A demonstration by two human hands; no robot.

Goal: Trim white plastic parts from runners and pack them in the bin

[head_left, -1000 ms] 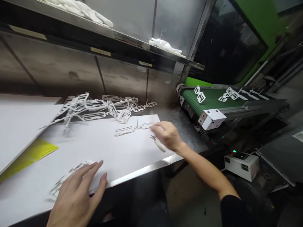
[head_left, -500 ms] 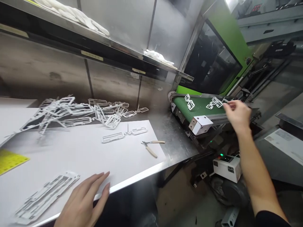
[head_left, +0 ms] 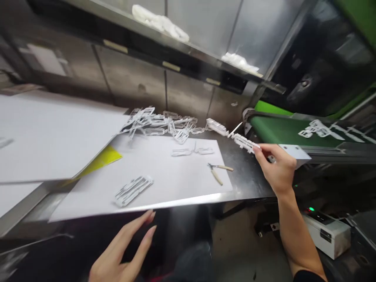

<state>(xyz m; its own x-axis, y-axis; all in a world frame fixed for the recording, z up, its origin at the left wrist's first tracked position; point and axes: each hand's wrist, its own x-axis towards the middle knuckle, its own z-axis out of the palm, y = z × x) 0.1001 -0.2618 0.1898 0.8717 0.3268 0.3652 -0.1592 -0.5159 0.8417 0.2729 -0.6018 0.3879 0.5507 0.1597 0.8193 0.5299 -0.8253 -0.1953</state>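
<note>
My right hand [head_left: 277, 166] pinches one end of a white molded plastic part [head_left: 245, 143], two slotted frames joined at a thin sprue, and holds it above the bench's right end. Below the bench's front edge is my left hand [head_left: 125, 244], its thumb and fingers apart with nothing between them. Nearest to it, a small stack of white slotted frames [head_left: 133, 190] lies on the white sheet [head_left: 173, 178]. Another joined pair of frames [head_left: 192, 151] rests farther back on the sheet. Side cutters [head_left: 217, 172] with beige handles lie with their handles spread.
Behind the sheet is a tangled heap of white molded parts [head_left: 161, 124]. More parts [head_left: 319, 129] lie on the green conveyor belt [head_left: 273, 129] at right. White gloves [head_left: 160, 23] sit on the overhead shelf. White boards [head_left: 58, 137] and a yellow sheet [head_left: 101, 160] are at left.
My right hand has come back from the conveyor toward the bench with a white molded part in it. My left hand has moved off the bench edge. The view has swung left.
</note>
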